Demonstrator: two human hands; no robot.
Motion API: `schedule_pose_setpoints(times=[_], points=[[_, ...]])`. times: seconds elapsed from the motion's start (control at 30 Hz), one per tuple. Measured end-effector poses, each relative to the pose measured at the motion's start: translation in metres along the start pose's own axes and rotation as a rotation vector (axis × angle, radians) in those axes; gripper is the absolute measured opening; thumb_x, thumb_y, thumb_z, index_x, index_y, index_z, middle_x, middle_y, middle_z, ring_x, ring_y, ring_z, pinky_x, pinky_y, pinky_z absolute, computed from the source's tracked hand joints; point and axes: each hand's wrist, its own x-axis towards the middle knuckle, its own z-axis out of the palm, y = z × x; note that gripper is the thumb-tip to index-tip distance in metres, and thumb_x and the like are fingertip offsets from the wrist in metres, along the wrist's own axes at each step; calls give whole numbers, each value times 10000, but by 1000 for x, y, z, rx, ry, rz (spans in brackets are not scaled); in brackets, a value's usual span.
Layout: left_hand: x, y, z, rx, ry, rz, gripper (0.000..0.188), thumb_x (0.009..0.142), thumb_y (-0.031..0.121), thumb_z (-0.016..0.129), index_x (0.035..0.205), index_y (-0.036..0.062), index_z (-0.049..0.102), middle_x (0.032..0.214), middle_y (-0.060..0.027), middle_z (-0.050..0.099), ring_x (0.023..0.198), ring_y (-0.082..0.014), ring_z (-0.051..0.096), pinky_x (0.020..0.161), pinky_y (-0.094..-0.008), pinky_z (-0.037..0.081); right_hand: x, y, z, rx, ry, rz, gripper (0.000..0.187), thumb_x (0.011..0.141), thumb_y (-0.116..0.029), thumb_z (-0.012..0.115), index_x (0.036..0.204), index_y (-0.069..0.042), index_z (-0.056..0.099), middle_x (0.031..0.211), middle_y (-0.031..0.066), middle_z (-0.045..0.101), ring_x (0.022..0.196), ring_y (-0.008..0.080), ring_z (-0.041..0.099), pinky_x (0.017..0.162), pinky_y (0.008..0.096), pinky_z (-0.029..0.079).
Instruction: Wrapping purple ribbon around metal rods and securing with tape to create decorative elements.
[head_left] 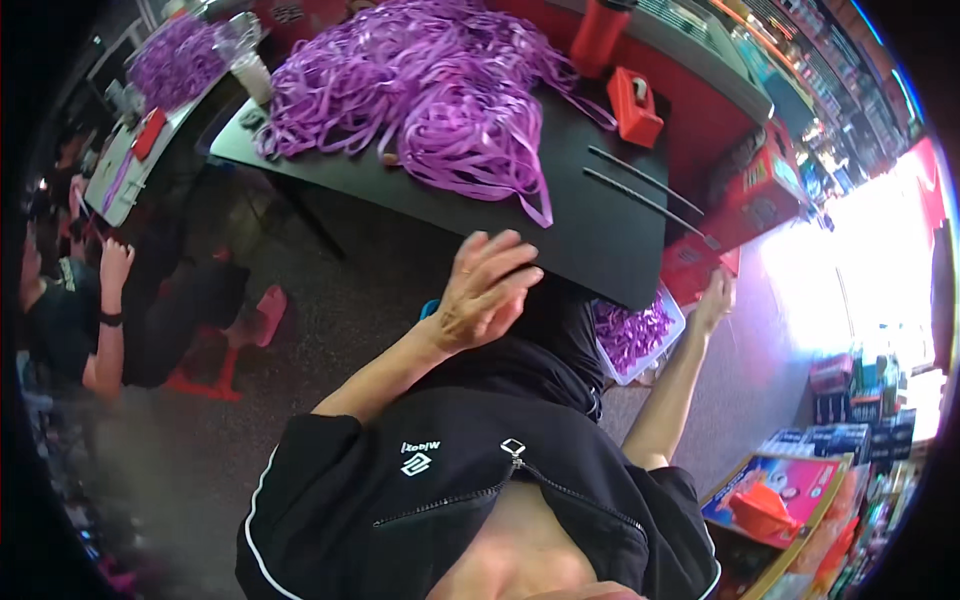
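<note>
My left hand (488,290) is raised over my lap beside the table's near edge. Its fingers are loosely bent and apart, and nothing shows in them. Out to the right, my right hand (716,302) hangs past the table's corner with its fingers drawn together; what they hold, if anything, I cannot make out. A clear plastic bin (655,368) of short purple ribbon pieces (630,332) stands below, between that hand and my leg. On the black table (595,235) lies a big tangled heap of purple ribbon (430,85), one end trailing toward my left hand.
Two thin dark rods (645,205) lie on the table's right side. A red tape dispenser (635,110) and a red cylinder (600,40) stand behind them. Leftward, another person's hand (117,262) is near a second table (120,195). Stacked boxes (850,440) stand at right.
</note>
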Motion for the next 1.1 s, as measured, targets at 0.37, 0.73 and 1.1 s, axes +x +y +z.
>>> schedule_pose_setpoints(times=[0.37,0.73,1.1], points=[[-48,-64,-26,450,-14,-331,494,791,154,603,1258,169,444,1358,-128,310,1308,-377,199,1035,-552,153,-33,-300,126,330,-927,-359,192,866,-94,544,992,24,628,908,71,655,826,115,604,772,226,456],[-50,-91,-1,376,269,-141,407,733,29,616,1121,116,524,1206,-144,415,1201,-315,352,1051,-504,242,-42,-309,256,-152,-1253,-660,264,740,-221,641,916,-28,675,840,116,667,795,170,634,742,279,478],[-47,-86,-10,344,229,-154,412,747,20,595,1143,107,521,1215,-142,424,1208,-307,362,1063,-486,236,-56,-284,287,-345,-1193,-604,253,688,-253,673,863,-71,690,863,137,661,836,264,634,769,341,482]])
